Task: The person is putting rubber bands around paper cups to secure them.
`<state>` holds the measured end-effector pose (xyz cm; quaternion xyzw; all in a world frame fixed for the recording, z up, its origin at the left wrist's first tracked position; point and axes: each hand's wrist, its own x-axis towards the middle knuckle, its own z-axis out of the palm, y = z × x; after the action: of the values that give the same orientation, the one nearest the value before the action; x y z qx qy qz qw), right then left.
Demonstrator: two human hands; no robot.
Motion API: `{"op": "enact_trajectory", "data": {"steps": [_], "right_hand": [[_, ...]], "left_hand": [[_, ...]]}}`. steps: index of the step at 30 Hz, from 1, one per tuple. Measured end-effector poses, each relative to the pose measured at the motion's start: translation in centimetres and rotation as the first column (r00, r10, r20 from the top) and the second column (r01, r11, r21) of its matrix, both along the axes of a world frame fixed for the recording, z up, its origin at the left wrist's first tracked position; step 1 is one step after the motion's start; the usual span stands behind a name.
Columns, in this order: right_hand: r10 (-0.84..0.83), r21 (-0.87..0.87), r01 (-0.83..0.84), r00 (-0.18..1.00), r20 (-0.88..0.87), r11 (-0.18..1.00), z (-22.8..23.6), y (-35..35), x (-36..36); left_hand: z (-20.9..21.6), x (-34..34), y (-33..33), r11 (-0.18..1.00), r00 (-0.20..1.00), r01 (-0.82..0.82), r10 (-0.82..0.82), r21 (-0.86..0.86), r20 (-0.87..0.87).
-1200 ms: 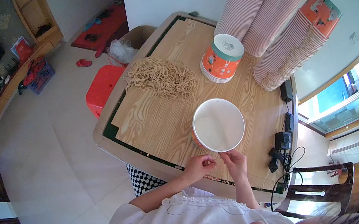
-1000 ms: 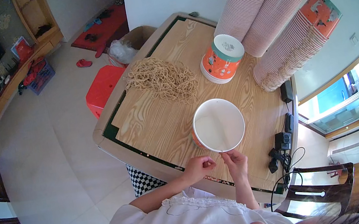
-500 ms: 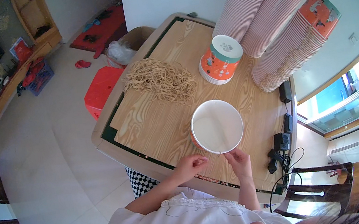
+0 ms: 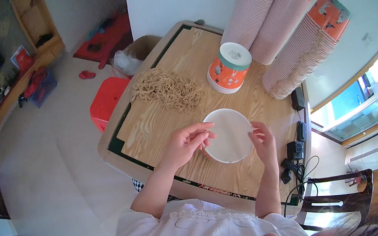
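Note:
In front of me on the table stands a white-lined paper bucket [image 4: 228, 142], its open mouth facing up. My left hand [image 4: 187, 144] is at its left rim, thumb and fingertips pinched together; what they hold, if anything, is too small to name. At the right rim is my right hand [image 4: 263, 141], its fingers closed around the edge. A loose heap of tan, cord-like strands [image 4: 167, 90] lies beyond my left hand. Past the bucket, a short stack of upturned orange and green paper buckets [image 4: 228, 71] stands on its rims.
Tall leaning stacks of nested paper buckets [image 4: 250, 7] rise at the back right, the nearest draped with tan strands [image 4: 294, 73]. Black power adapters and cables [image 4: 296, 150] lie along the right edge. A red stool [image 4: 106, 104] stands left of the table [image 4: 152, 139], a dark chair [image 4: 340, 200] at right.
Both hands have moved from the bucket's near rim up to its left and right sides. My right hand has shifted around the rim. The view has shifted slightly.

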<state>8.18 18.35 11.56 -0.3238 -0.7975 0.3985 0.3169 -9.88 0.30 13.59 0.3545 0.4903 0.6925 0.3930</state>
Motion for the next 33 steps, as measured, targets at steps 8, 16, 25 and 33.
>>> {"op": "enact_trajectory", "data": {"steps": [8, 16, 25, 33], "right_hand": [[0.206, -0.116, -0.176, 0.913, 0.353, 0.978, 3.2, -3.2, 2.3], [0.296, 0.037, -0.295, 0.955, -0.026, 0.955, 5.2, -4.3, -1.0], [0.387, -0.183, -0.461, 0.86, -0.333, 0.868, 3.4, -3.6, -4.8], [0.533, -0.176, -0.537, 0.843, -0.073, 0.825, 1.4, -5.2, -4.7]], "left_hand": [[0.3, -1.6, 0.7, 0.999, 0.999, 0.008, -0.009, -0.033, -0.043], [3.7, -0.6, 1.9, 0.966, 0.917, 0.109, -0.188, 0.234, 0.35], [3.9, -0.8, 1.5, 0.951, 0.924, 0.241, -0.285, 0.191, 0.254], [1.6, 0.3, -0.2, 0.946, 0.934, 0.323, -0.315, -0.026, 0.171]]}}
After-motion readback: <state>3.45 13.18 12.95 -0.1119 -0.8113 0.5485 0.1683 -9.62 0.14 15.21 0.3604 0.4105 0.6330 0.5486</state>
